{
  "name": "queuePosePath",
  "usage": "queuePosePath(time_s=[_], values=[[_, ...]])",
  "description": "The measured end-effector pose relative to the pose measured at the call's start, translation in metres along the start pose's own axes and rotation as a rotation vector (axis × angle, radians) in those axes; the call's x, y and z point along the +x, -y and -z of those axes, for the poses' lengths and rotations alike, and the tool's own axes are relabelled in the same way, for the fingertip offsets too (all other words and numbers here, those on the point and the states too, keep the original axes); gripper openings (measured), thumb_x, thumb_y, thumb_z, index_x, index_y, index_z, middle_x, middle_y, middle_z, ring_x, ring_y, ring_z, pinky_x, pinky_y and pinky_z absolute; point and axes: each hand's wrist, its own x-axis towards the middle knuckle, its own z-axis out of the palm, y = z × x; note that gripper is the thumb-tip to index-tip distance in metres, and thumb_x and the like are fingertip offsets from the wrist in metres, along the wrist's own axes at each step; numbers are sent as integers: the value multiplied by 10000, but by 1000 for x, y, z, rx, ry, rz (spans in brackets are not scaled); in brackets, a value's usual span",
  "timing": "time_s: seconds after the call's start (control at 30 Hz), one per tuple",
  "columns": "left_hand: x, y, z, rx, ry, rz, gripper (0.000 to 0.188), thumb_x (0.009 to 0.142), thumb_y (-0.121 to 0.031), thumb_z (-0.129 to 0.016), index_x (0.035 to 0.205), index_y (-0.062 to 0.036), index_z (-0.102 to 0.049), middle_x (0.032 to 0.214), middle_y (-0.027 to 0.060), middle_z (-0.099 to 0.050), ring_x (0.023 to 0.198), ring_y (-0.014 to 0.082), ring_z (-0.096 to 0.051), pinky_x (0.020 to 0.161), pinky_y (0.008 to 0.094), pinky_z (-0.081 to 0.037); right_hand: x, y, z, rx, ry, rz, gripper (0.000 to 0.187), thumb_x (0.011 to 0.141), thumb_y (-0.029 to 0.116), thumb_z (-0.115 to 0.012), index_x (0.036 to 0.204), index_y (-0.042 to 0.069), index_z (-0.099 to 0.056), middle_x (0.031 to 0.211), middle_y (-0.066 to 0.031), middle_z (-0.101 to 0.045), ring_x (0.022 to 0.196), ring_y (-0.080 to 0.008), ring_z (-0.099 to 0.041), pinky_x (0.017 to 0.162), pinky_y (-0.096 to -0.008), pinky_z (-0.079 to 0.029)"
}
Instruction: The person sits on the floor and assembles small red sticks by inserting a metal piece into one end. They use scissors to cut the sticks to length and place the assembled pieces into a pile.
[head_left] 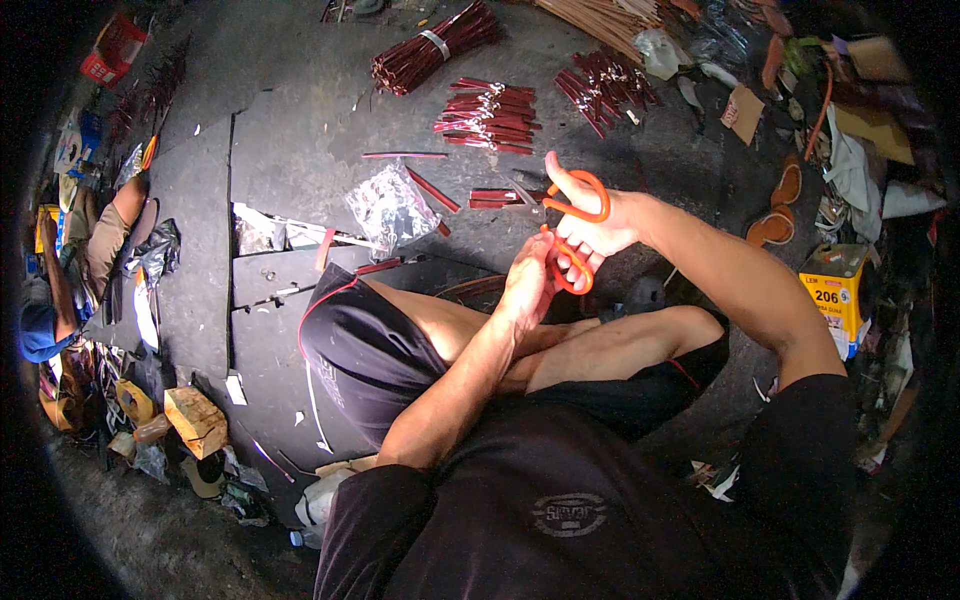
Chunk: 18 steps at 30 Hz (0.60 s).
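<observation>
- Head view shows the person sitting on the dark floor [320, 110], legs folded, with orange-handled scissors [577, 212] raised before the shins, blades pointing toward the floor's left edge.
- Right hand [612, 218] is spread wide, thumb lifted, and has hold of the scissors; the upper loop seems to sit at the base of the thumb and the fingers curl at the lower loop, probably why the handles stand so far apart.
- Left hand [530, 278] is partly closed just beside the lower loop (whether it grips that loop or something hidden, one cannot tell).
- Short dark red strips [487, 199] lie level with the blades, perhaps to be within easy reach; whether the blades touch them is unclear.
- Nearer the floor's far edge, a pile of red pieces [488, 118] lies roughly side by side, an arrangement that likely makes them easier to gather.
- Beyond it, a thick bundle [437, 50] is wrapped by a pale band [435, 44], presumably so the long strips don't scatter.
- Toward the floor's far right corner, a looser heap of red pieces [605, 90] lies apart from that pile.
- Left of the blades rests a clear plastic bag [392, 208], close by.
</observation>
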Motion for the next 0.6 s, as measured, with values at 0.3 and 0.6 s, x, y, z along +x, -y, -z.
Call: queuePosePath(time_s=[0.3, 0.6], values=[[14, -14, -3, -231, 16, 118, 248, 1030, -252, -370, 911, -69, -488, 784, 48, -504, 700, 180, -515, 698, 364, -467, 14, 26, 10, 16, 11, -158, 1382, 484, 1055, -136, 1023, -166, -494, 896, -184, -537, 818, -321, -591, 845, -487, -489], [28, -7, 17, -130, 85, -3, 264, 1027, -283, -400, 999, -39, -498, 826, 71, -534, 744, 201, -544, 705, 386, -474, 33, 18, 12, -50, -73, -25, 1170, 532, 1042, -183, 817, -49, -496, 779, -130, -488, 681, -281, -572, 704, -452, -504]])
